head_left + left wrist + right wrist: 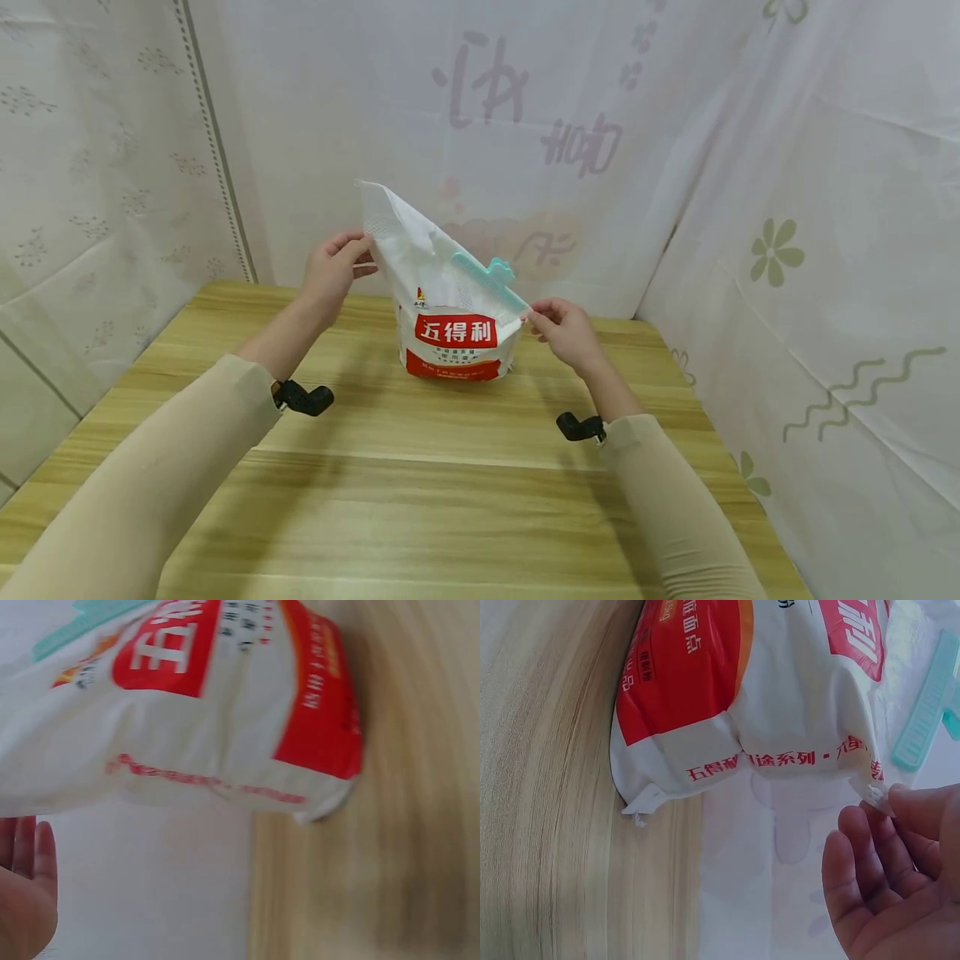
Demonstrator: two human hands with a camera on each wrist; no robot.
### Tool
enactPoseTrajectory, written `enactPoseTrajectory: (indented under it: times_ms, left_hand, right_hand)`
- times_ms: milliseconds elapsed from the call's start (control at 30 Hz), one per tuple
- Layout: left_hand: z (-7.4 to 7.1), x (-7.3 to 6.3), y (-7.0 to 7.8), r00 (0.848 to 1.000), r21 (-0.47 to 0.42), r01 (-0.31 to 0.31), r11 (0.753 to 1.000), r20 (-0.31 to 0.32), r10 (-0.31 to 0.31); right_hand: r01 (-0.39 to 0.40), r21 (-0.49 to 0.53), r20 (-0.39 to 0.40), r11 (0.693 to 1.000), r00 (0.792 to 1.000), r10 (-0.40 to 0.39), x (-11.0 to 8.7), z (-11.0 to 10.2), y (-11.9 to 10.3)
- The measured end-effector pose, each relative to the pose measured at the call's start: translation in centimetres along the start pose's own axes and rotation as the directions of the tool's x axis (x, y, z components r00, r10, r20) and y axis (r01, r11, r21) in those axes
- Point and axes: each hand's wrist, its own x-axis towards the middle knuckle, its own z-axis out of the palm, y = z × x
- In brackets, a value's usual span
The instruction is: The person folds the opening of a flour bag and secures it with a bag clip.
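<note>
A white and red flour bag [450, 333] stands on the wooden table, its top drawn up to a peak at the left. Along the slanted upper edge lies a teal bag clip [491, 283], also seen beside the bag in the right wrist view. My left hand [337, 271] pinches the bag's upper left edge; in the left wrist view its fingertips are partly hidden behind the bag [187, 742]. My right hand [566, 333] pinches the bag's right corner near the clip's lower end, between thumb and fingers, as the right wrist view shows.
The wooden table [450, 517] reaches back to a pale patterned curtain [337, 100]. More curtain [840, 250] hangs along the right side. A black wrist camera [303, 398] is strapped to the left wrist, another [579, 427] to the right.
</note>
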Motion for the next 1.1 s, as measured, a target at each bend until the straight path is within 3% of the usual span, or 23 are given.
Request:
enactPoseTrajectory:
  times_ms: [167,433,633,800,900,1100]
  left_hand:
    - [-0.3,-0.8,-1.5,0.996,0.034,0.07,0.997,0.055,-0.072]
    - [0.0,-1.0,-1.9,0.997,0.144,0.082,0.986,-0.009,-0.082]
    - [-0.1,-0.9,-1.8,0.994,0.126,0.106,0.986,0.0,-0.107]
    - [-0.2,-0.7,-1.0,0.996,0.036,0.081,0.996,0.028,-0.082]
    - [0.0,-0.5,-0.5,0.998,-0.006,0.064,0.998,0.009,-0.064]
    - [0.6,-0.2,0.3,0.992,0.04,0.111,0.993,-0.061,-0.108]
  right_hand:
    - [0.002,0.02,0.02,1.0,1.0,-0.002,-0.2,0.1,-0.4]
    - [-0.019,-0.066,-0.038,0.998,0.999,0.016,0.0,0.3,-0.8]
    - [-0.042,-0.012,-0.02,0.999,0.999,0.042,-0.1,0.3,-0.3]
    - [-0.007,0.023,-0.013,1.0,1.0,0.007,-0.2,0.3,0.3]
    - [-0.008,-0.006,-0.016,1.0,1.0,0.007,-0.3,0.2,0.4]
    - [-0.044,-0.051,-0.021,0.998,0.999,0.043,-0.4,0.3,0.4]
